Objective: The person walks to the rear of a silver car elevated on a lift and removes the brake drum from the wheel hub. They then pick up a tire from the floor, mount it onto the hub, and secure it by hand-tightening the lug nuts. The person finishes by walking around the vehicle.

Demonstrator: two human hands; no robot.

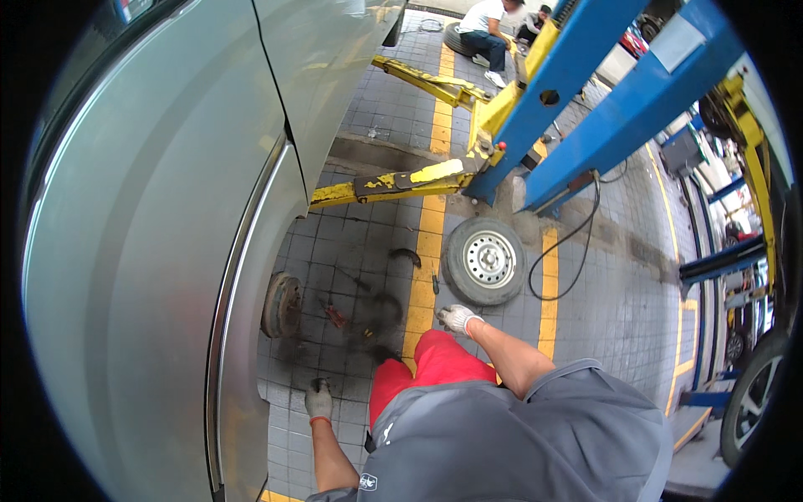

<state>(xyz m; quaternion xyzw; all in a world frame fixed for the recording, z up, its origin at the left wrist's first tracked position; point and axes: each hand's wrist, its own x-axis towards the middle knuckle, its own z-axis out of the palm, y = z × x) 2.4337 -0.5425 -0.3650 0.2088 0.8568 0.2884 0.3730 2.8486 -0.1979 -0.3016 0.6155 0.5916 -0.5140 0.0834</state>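
My left hand (319, 400), in a pale work glove with dark fingertips, hangs beside the lower edge of a silver-green car (159, 251). Its fingers are too small and dark to read. My right hand (457, 319), gloved too, is held over my red trousers, fingers loosely apart and nothing visible in them. Just beyond it a wheel with a white steel rim (488, 259) lies flat on the floor. A rusty brake drum (282, 305) sits at the car's side. On the tiles are a curved brake shoe (406, 256), a red-handled tool (335, 315) and a small dark tool (436, 284).
Yellow lift arms (393, 184) reach under the car from blue lift posts (548, 100). A black hose (585, 243) loops over the floor right of the wheel. A person (488, 33) sits on a tire at the back, near another person. Another car's wheel (753, 397) stands far right.
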